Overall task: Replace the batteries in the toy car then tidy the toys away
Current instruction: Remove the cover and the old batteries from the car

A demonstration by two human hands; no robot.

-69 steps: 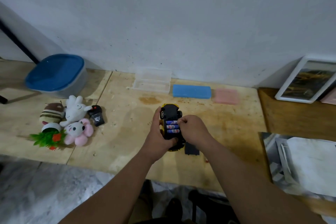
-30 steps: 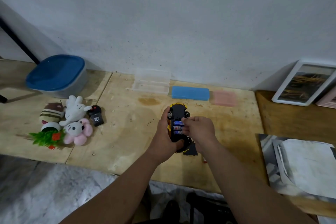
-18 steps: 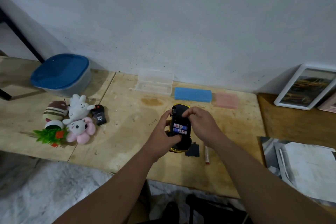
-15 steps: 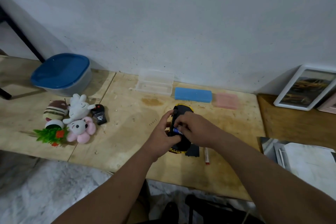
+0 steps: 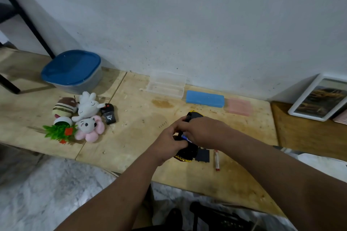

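Centre of frame: toy car (image 5: 187, 153) belly-up, held over the tabletop (image 5: 135, 137). Left hand (image 5: 169, 143) grips its left side, fingers curled round the body. Right hand (image 5: 204, 133) covers the battery bay from the right, fingers bent onto a blue battery (image 5: 185, 138); pinching or just pressing, cannot tell. Black cover (image 5: 202, 155) and a loose red-tipped battery (image 5: 217, 159) lie just right of the car. Plush toys (image 5: 86, 116) and remote (image 5: 109, 113) at left.
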